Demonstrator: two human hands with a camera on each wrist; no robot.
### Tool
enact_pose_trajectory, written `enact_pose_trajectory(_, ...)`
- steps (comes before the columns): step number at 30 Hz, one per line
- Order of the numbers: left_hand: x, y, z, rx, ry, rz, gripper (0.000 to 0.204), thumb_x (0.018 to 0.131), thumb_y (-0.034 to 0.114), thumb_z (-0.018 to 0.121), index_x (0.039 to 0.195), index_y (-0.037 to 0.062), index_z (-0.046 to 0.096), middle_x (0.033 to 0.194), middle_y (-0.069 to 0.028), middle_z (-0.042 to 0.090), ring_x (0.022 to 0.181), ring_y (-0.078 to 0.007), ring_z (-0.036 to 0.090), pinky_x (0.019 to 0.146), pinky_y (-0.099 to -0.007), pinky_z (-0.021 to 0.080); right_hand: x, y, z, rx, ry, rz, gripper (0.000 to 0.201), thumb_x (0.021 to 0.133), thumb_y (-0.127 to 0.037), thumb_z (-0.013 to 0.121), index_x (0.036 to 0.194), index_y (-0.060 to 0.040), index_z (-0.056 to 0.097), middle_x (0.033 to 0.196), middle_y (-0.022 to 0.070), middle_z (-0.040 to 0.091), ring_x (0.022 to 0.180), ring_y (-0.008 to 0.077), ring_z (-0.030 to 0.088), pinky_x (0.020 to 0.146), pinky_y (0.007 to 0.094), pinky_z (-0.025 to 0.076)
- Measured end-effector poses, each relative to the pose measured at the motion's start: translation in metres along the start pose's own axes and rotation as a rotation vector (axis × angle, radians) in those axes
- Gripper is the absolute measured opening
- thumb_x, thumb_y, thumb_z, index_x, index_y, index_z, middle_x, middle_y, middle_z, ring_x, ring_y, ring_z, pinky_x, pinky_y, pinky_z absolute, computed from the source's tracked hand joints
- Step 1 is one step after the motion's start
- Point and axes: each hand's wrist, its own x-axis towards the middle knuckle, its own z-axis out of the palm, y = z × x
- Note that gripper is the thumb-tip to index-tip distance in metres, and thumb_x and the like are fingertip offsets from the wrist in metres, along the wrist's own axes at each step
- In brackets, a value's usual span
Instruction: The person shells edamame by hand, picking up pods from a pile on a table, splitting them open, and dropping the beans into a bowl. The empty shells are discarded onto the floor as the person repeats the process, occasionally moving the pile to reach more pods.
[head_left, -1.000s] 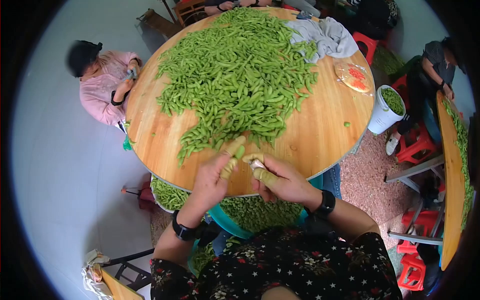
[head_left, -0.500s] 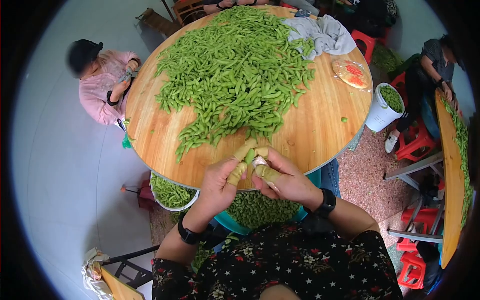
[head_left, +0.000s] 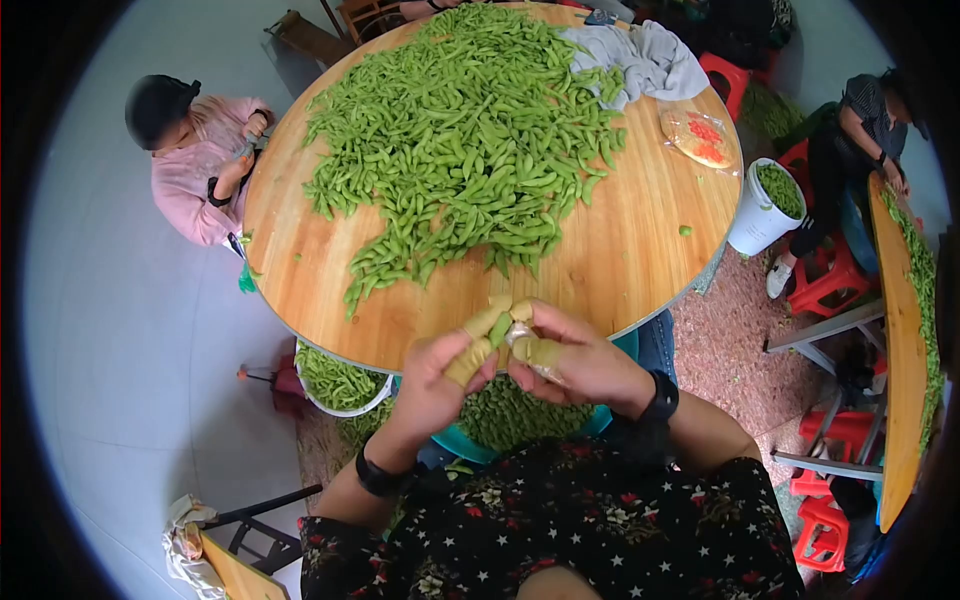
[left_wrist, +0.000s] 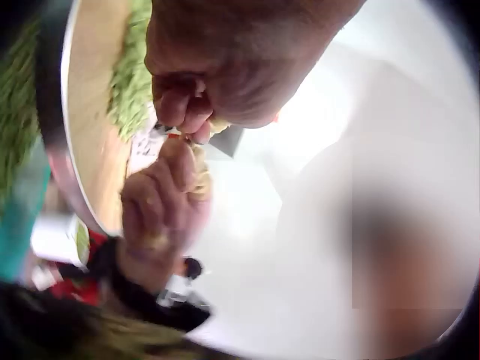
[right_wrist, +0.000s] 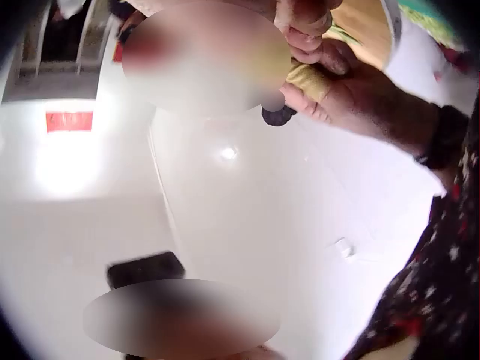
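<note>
Round table taken as landmark. At its near edge, left hand pinches one green pod between thumb and finger, yellowish coverings on both. Right hand close against it, fingers curled round a small whitish object, too small to identify; similar coverings on its thumb and finger. Cannot tell whether pod and object touch.

Broad pod heap spreads over the table's middle and far side. Grey cloth at the table's far right, wrapped round item just nearer. White bucket of green pods stands beyond the table's right edge; teal basin below its near edge. Person in pink sits at its left.
</note>
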Motion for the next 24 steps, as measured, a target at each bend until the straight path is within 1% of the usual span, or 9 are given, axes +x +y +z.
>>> enact_pose_trajectory(2,-0.005,-0.01,0.005,-1.353,-0.057,-0.607,0.034,0.098,0.018,0.048,0.127,0.0012,0.056,0.075,-0.0003,0.058,0.057,-0.0091,0.053,0.052,-0.0205,0.043,0.003,0.004,-0.004,0.192,-0.005,0.136,0.016,0.101,-0.02,0.044,0.111,-0.0088,0.048,0.071,0.002,0.054,0.046,0.0069,0.044,0.04,0.021,0.033)
enact_pose_trajectory(3,-0.006,-0.012,0.009,-1.355,-0.056,-0.609,0.034,0.098,0.018,0.048,0.127,0.0012,0.056,0.075,-0.0003,0.058,0.057,-0.0091,0.053,0.052,-0.0205,0.043,0.006,0.012,-0.01,0.336,-0.075,0.124,0.017,0.101,-0.021,0.044,0.112,-0.0088,0.049,0.072,0.003,0.056,0.046,0.0081,0.046,0.039,0.0214,0.034)
enact_pose_trajectory(6,-0.007,-0.02,0.024,-1.302,0.065,-0.721,0.041,0.09,0.011,0.061,0.129,-0.0003,0.054,0.071,-0.0103,0.056,0.056,-0.0176,0.056,0.052,-0.0274,0.045,0.007,0.022,-0.012,0.426,-0.044,0.129,0.019,0.101,-0.023,0.043,0.112,-0.0087,0.048,0.073,0.0048,0.058,0.045,0.0104,0.048,0.038,0.0223,0.034)
enact_pose_trajectory(8,-0.01,-0.028,0.034,0.001,0.185,-0.03,0.035,0.087,0.008,0.065,0.119,-0.0017,0.058,0.073,-0.0131,0.059,0.058,-0.0214,0.059,0.051,-0.0294,0.046,0.006,0.022,-0.01,0.368,0.051,0.146,0.019,0.101,-0.023,0.043,0.112,-0.0086,0.048,0.073,0.0057,0.058,0.044,0.0115,0.049,0.037,0.0228,0.034)
enact_pose_trajectory(11,-0.005,-0.012,0.025,0.4,0.183,0.126,0.024,0.088,0.002,0.063,0.111,-0.0038,0.059,0.076,-0.0037,0.062,0.063,-0.0106,0.06,0.051,-0.0322,0.047,0.004,0.017,-0.003,0.198,0.117,0.147,0.02,0.101,-0.024,0.042,0.111,-0.0065,0.047,0.072,0.0054,0.058,0.05,0.0121,0.056,0.039,0.0223,0.04)
enact_pose_trajectory(15,-0.01,-0.017,0.035,0.453,0.237,0.107,0.014,0.09,0.004,0.059,0.102,-0.0025,0.06,0.072,-0.0049,0.06,0.061,-0.0105,0.057,0.051,-0.0301,0.046,0.001,0.012,0.007,0.019,0.169,0.17,0.018,0.101,-0.021,0.04,0.111,-0.0073,0.046,0.071,0.0045,0.058,0.048,0.0117,0.055,0.039,0.0226,0.04)
enact_pose_trajectory(17,-0.01,-0.016,0.038,-0.175,0.277,-0.338,0.007,0.087,0.005,0.057,0.092,0.0007,0.06,0.073,-0.0158,0.059,0.061,-0.032,0.058,0.054,-0.0336,0.045,-0.001,0.013,0.007,-0.027,0.186,0.174,0.017,0.1,-0.02,0.04,0.111,-0.0076,0.047,0.071,0.004,0.057,0.046,0.0115,0.054,0.039,0.0226,0.04)
enact_pose_trajectory(20,-0.009,-0.016,0.032,-0.353,0.187,-0.507,0.009,0.089,0.006,0.053,0.09,0.0008,0.06,0.071,-0.0171,0.056,0.061,-0.0345,0.056,0.055,-0.0326,0.043,-0.003,0.02,0.001,-0.027,0.195,0.164,0.014,0.098,-0.017,0.045,0.107,-0.0071,0.049,0.07,0.0029,0.057,0.043,0.0099,0.051,0.039,0.0229,0.039)
enact_pose_trajectory(24,-0.012,-0.02,0.036,0.094,0.166,-0.119,0.013,0.094,0.008,0.05,0.101,0.0004,0.059,0.069,-0.0114,0.054,0.057,-0.021,0.052,0.054,-0.0323,0.044,-0.004,0.023,-0.007,-0.619,0.305,-0.146,0.016,0.09,-0.014,0.058,0.099,-0.0034,0.051,0.074,0.0099,0.055,0.053,0.0225,0.054,0.047,0.0319,0.042)
